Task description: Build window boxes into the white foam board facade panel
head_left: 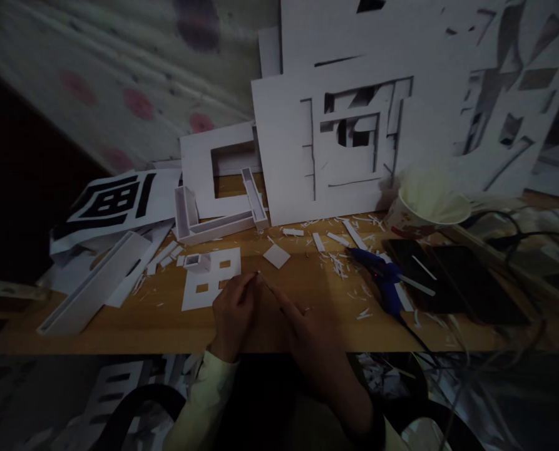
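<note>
a: what's hard to make out here? it's so dim.

b: yeah. nearest the camera, below the table edge [119,341], it's just dark clutter, can't say what. the left hand [235,313] is curled with fingers pinched on something thin and pale at its tip, a little strip [255,276] maybe, too small to be sure. the right hand [307,332] is loosely open, index finger stretched toward that same spot, flat on the wood. whether it actually touches the strip, can't tell.

a: and around them?

b: just left of the left hand lies a white cutout sheet [211,282] with square holes. a small white square piece [276,255] sits just beyond the fingertips. to the right, a blue glue gun [382,279] lies among white scraps, beside a dark tablet [452,279]. further back, a paper cup [424,207], a white channel frame [213,219], and big cut foam boards [317,138] leaning up, cut off at the top.
</note>
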The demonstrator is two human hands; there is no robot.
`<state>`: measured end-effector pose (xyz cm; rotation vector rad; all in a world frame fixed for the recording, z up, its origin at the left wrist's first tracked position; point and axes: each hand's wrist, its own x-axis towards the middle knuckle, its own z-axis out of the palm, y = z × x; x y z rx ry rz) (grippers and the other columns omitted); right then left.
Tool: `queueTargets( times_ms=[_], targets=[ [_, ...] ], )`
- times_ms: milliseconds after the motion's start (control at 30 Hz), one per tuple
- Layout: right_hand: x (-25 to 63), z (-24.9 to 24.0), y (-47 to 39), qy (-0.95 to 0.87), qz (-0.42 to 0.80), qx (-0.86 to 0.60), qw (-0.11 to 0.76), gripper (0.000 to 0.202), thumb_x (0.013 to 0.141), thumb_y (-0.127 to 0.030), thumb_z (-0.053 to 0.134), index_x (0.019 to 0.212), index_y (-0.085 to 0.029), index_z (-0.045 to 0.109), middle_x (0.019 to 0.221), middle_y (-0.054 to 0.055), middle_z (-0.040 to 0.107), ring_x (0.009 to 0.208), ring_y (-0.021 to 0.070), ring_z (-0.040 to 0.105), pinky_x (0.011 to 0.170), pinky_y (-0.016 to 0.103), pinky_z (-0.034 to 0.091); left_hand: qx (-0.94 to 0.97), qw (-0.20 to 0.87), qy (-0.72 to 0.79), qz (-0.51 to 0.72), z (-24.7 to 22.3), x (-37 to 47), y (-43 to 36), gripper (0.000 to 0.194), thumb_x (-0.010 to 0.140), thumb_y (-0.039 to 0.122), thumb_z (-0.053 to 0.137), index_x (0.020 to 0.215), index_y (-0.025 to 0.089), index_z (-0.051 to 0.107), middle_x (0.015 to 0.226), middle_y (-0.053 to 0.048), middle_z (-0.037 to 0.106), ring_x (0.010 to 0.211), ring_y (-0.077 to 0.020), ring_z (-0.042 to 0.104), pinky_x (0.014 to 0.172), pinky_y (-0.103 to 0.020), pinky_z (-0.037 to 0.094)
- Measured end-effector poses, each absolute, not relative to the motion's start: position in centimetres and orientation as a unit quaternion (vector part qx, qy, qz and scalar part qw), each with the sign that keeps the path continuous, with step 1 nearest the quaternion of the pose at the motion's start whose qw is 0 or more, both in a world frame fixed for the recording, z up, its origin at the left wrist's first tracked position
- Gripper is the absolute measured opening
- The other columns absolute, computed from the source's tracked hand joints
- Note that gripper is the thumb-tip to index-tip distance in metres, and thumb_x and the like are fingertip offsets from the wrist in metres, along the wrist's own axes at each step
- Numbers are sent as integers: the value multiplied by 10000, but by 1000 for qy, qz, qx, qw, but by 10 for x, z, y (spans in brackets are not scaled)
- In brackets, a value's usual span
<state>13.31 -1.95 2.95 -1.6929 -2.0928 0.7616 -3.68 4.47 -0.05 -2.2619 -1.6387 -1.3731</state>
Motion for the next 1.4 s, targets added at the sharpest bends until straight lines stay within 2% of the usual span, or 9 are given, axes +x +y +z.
queueTargets(
  times_ms=[167, 367, 533, 767, 1000, 1267, 1400],
  targets=[
    [131, 47, -14, -752, 252, -609, 29, 801, 917, -120, 477, 1602, -349, 130, 902, 89, 718, 697, 242, 706, 576, 284, 473, -670, -47, -594, -444, 3, -34, 43, 90, 884, 300, 642, 896, 226, 692, 795, 2, 765, 691, -157, 721, 647, -235, 550],
    [130, 50, -11, -751, 263, -606, -12, 812, 937, -152, 498, 1602, -360, 81, 910, 84, 725, 713, 232, 729, 555, 252, 440, -636, -84, -618, -455, 2, -31, 42, 137, 864, 365, 664, 848, 229, 680, 762, 10, 751, 671, -154, 709, 637, -234, 545],
    [131, 47, -9, -758, 251, -602, -24, 805, 934, -167, 530, 1605, -327, 114, 923, 96, 737, 711, 226, 731, 539, 236, 434, -634, -85, -634, -435, 6, -31, 40, 138, 865, 366, 655, 839, 235, 685, 759, 8, 751, 664, -163, 705, 635, -246, 542],
    [132, 46, -7, -760, 238, -605, -5, 778, 910, -105, 520, 1594, -314, 214, 869, 87, 742, 667, 202, 715, 521, 236, 431, -637, -68, -627, -444, 5, -30, 40, 92, 870, 317, 667, 865, 230, 695, 770, 13, 750, 666, -150, 704, 627, -230, 541],
    [130, 39, -5, -764, 254, -593, 14, 750, 929, -110, 517, 1597, -271, 217, 835, 92, 752, 667, 223, 721, 500, 255, 430, -641, -76, -606, -465, 2, -31, 43, 83, 870, 310, 669, 866, 228, 682, 790, 7, 748, 694, -156, 712, 641, -240, 561],
    [126, 46, -3, -755, 263, -600, -9, 719, 948, -80, 466, 1599, -255, 215, 909, 116, 765, 748, 248, 746, 596, 294, 527, -525, -229, -620, -536, -1, -28, 49, 180, 759, 329, 745, 851, 217, 638, 778, -3, 731, 719, -174, 725, 674, -281, 601],
    [128, 46, -5, -759, 242, -604, 6, 736, 921, -56, 478, 1588, -275, 255, 891, 115, 773, 736, 239, 748, 608, 279, 532, -484, -211, -612, -589, 9, -38, 58, 210, 769, 335, 725, 856, 204, 585, 780, -9, 702, 685, -154, 707, 631, -263, 590]
  ],
)
